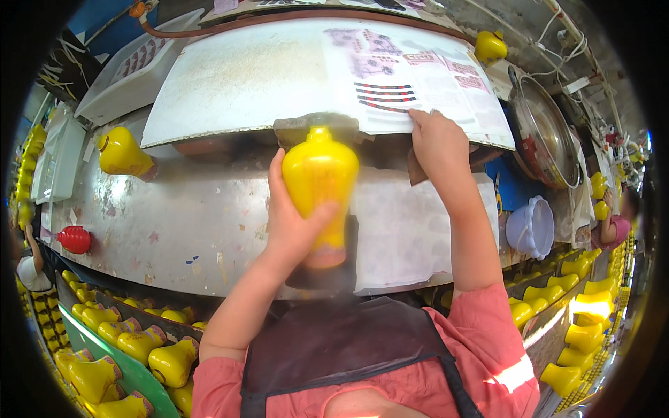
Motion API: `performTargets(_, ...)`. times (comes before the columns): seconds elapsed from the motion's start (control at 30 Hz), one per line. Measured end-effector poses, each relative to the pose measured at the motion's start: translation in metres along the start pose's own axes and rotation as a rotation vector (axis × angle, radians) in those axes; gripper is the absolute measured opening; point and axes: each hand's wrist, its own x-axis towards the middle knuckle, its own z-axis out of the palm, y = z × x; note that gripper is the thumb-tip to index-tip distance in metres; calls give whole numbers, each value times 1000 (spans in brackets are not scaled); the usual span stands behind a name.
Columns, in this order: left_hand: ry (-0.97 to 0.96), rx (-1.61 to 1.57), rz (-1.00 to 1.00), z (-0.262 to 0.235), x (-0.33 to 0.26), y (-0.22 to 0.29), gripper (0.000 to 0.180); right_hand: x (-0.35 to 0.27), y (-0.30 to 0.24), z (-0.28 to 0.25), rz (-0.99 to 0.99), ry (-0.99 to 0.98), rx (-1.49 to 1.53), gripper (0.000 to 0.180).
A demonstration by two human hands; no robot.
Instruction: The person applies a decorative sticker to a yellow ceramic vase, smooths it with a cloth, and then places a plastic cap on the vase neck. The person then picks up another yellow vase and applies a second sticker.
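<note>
Yellow vase [320, 171] is gripped in your left hand [289, 228]; your right hand [440, 145], its hold unclear, touches a dark strip [383, 106].

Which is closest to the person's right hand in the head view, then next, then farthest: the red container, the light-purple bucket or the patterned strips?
From the right hand:
1. Patterned strips, just to its left.
2. Light-purple bucket, lower right.
3. Red container, far left.
</note>
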Motion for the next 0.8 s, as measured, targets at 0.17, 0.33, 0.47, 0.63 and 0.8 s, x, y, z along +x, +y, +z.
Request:
performTargets(0.17,-11,-31,-11,0,-1,4,105,-36,2,-2,-57,59,174,25)
performTargets(0.33,-1,11,9,1,1,2,105,-48,2,12,365,24,886,23)
performTargets(0.47,-4,38,26,-1,0,-1,106,-37,-2,14,107,258,631,26)
performTargets(0.63,-1,70,40,-2,2,-4,106,-21,-14,10,-4,30,80,37)
performTargets(0.8,-41,48,21,-4,1,-4,103,-44,-24,17,-57,53,209,39)
